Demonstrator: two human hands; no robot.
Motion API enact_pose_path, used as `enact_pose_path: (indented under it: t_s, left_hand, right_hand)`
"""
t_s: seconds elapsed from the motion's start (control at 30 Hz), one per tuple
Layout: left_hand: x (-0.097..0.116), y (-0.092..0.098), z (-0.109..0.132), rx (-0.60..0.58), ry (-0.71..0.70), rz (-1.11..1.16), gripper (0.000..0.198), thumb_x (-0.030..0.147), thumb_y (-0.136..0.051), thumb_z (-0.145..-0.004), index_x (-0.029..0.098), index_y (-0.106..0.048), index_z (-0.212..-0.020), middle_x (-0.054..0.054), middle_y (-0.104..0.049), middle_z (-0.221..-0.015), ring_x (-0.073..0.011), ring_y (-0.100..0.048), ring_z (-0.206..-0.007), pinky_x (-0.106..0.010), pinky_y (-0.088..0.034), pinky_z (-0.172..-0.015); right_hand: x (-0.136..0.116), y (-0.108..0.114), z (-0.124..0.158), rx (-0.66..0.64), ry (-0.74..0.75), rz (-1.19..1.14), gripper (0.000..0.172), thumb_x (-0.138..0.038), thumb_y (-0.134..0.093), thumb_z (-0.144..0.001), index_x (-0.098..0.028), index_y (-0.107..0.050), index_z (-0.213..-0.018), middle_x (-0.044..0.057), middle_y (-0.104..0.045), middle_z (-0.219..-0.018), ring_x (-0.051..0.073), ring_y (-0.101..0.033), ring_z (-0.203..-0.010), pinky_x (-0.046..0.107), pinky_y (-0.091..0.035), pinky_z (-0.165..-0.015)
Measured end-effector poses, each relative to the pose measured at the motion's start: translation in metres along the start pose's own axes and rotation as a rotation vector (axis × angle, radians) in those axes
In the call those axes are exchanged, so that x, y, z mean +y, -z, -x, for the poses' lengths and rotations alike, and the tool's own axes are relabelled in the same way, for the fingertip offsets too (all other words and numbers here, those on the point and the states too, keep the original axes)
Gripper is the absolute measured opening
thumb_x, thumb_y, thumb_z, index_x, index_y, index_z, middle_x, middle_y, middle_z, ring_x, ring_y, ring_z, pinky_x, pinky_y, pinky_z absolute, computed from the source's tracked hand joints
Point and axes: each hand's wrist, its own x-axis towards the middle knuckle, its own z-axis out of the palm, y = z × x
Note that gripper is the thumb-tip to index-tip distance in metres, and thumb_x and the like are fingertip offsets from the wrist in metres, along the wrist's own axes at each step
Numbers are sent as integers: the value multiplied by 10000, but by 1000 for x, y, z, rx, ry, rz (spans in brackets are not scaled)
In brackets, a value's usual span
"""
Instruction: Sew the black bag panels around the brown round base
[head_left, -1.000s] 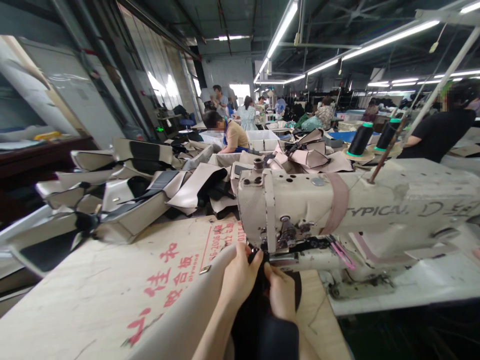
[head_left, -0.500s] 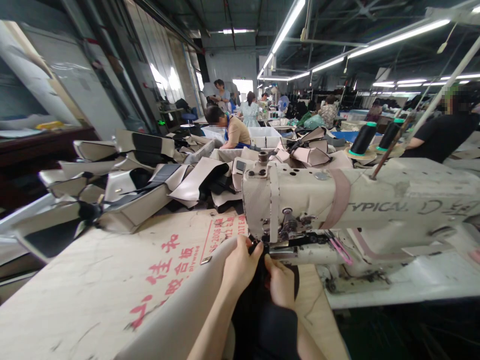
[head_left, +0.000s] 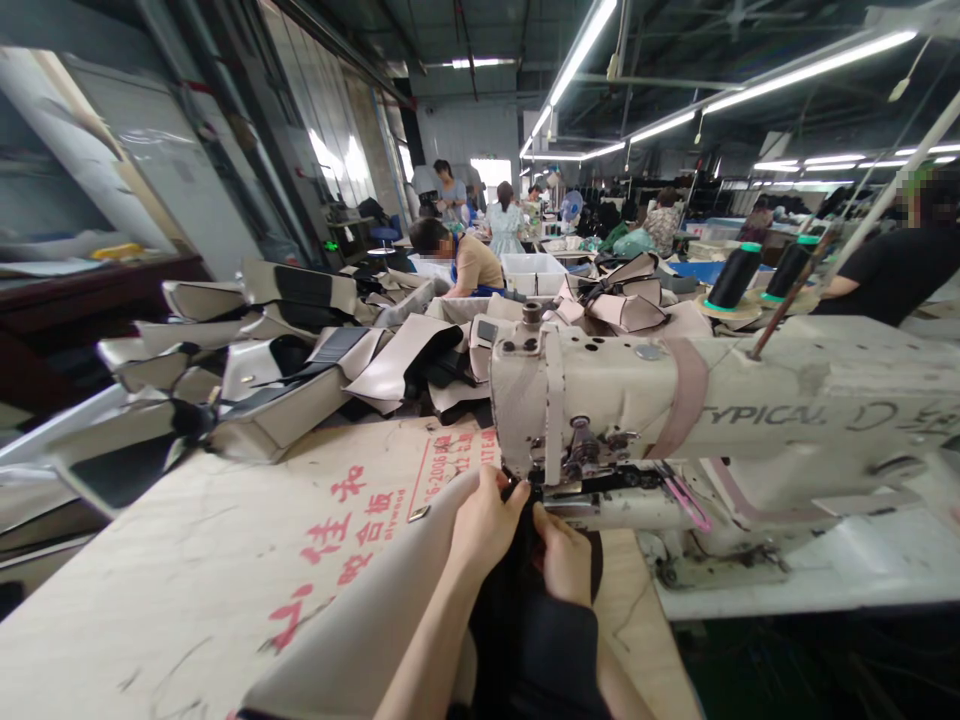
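Note:
A sewing machine (head_left: 600,400) with a cream, worn head stands to the right of my hands. Just below its needle area, my left hand (head_left: 487,520) pinches the edge of a bag piece (head_left: 375,610), pale grey outside with a small metal fitting (head_left: 419,513). Close on the right, my right hand (head_left: 564,555) has its fingers closed on the black part (head_left: 504,610) of the same bag piece. The needle and the exact stitching spot are hidden behind my fingers and the machine head.
Plywood table (head_left: 187,560) with red print lies on the left. Behind it is a heap of cream-and-black bag pieces (head_left: 277,400). Black thread cones (head_left: 733,277) stand on the machine. A person in tan (head_left: 476,262) bends beyond the heap; another in black (head_left: 892,270) is at right.
The whole view has shifted slightly, with the scene now a little further right. My hands keep the same grip on the bag piece beside the machine.

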Motion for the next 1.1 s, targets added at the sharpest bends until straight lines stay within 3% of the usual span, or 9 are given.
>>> enact_pose_path:
  t_s: [0.1, 0.2, 0.3, 0.37, 0.43, 0.5, 0.77, 0.93, 1.1]
  left_hand:
    - [1, 1, 0, 1, -5, 17, 196, 378, -471, -796, 219, -439, -906, -37, -648, -811, -206, -628, -779, -247, -410, -645]
    - [3, 3, 0, 3, -10, 40, 218, 374, -470, -801, 216, -452, -951, -44, -654, -848, -206, -630, -809, -250, -417, -662]
    - [3, 4, 1, -4, -17, 72, 256, 380, -486, -796, 216, -454, -989, -50, -654, -879, -215, -626, -851, -257, -422, -690]
    - [3, 4, 1, -11, -15, 83, 274, 382, -494, -792, 219, -452, -1008, -52, -653, -894, -222, -623, -869, -263, -423, -703]
    - [3, 4, 1, -11, -15, 75, 280, 380, -493, -790, 223, -449, -1018, -51, -651, -909, -227, -621, -878, -267, -423, -707]
    - [3, 3, 0, -5, -24, 55, 275, 374, -487, -792, 226, -448, -1021, -48, -648, -914, -231, -619, -882, -270, -422, -710]
    - [5, 3, 4, 5, -39, -21, 255, 434, -455, -804, 232, -426, -957, -7, -610, -779, -197, -611, -734, -248, -407, -637]
    - [2, 0, 9, 29, -46, -55, 257, 487, -427, -809, 237, -382, -849, 18, -556, -684, -185, -593, -659, -234, -381, -583]
    - [2, -2, 12, 59, -35, -58, 264, 489, -426, -810, 234, -373, -846, 5, -570, -731, -183, -600, -679, -232, -380, -585]
  right_hand:
    - [-5, 16, 2, -192, 5, 54, 533, -602, -466, -770, -123, -661, -644, 49, -586, -497, 160, -510, -436, 253, -393, -434]
    - [-21, 75, 4, -214, 158, 181, 408, -514, -499, -806, -148, -674, -759, 68, -646, -684, 200, -592, -642, 285, -463, -624]
    - [-45, 176, -6, 246, 850, 646, 263, -352, -521, -833, -158, -658, -945, 100, -635, -969, 236, -577, -920, 349, -418, -884]
    - [-55, 244, -19, 600, 1025, 915, 332, -305, -537, -824, -107, -602, -1083, 149, -582, -1095, 291, -510, -1062, 424, -343, -978]
    - [-54, 295, -32, 567, 1057, 1166, 399, -302, -485, -853, -96, -532, -1192, 144, -553, -1162, 304, -481, -1114, 457, -319, -1002]
    - [-40, 324, -40, 515, 1080, 1280, 438, -316, -429, -878, -100, -474, -1256, 135, -515, -1223, 303, -461, -1146, 478, -300, -1018]
    - [20, 329, -40, 470, 1085, 1318, 472, -316, -420, -894, -159, -377, -1337, 95, -468, -1287, 271, -455, -1169, 463, -336, -1006]
    - [9, 330, -39, 504, 1074, 1348, 450, -304, -426, -895, -170, -396, -1323, 80, -476, -1281, 252, -475, -1151, 442, -347, -1000]
    - [-31, 325, -35, 527, 1075, 1283, 406, -314, -430, -894, -173, -461, -1274, 61, -523, -1233, 227, -495, -1128, 390, -351, -1007]
